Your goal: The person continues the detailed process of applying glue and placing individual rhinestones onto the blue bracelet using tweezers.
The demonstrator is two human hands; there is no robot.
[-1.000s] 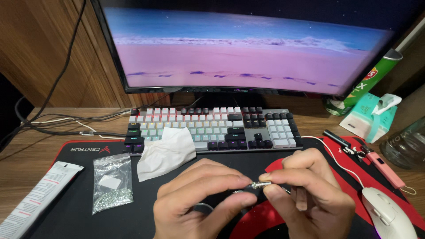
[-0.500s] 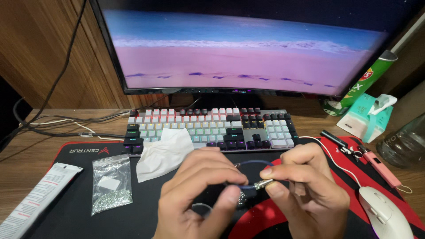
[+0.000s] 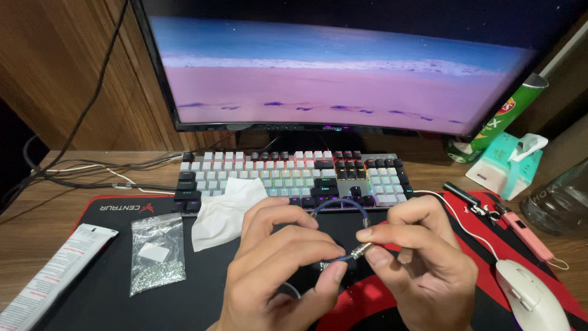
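Both hands together over the near mat (image 3: 122,294): left hand (image 3: 278,270) pinching a dark cord (image 3: 340,205), right hand (image 3: 416,263) pinching its small metal end piece (image 3: 361,250). Best kept steady, fingertips close to the joint. Bag of beads (image 3: 158,254) lying left, keyboard (image 3: 294,178) far.

- This is a home computer desk, a gaming-style setup by the look of it.
- A wide curved monitor (image 3: 343,67) fills the back, showing a pink and blue landscape.
- Below it sits a backlit mechanical keyboard (image 3: 294,178) with white, grey and black keys, on a black and red desk mat (image 3: 122,214).
- A white mouse (image 3: 531,295) lies at the right.
- The wooden desk (image 3: 55,239) meets wood-panelled walls, with loose cables (image 3: 92,175) trailing off left.
- Homely clutter stands on the right: a teal tissue box (image 3: 505,165), a green snack tube (image 3: 496,119).
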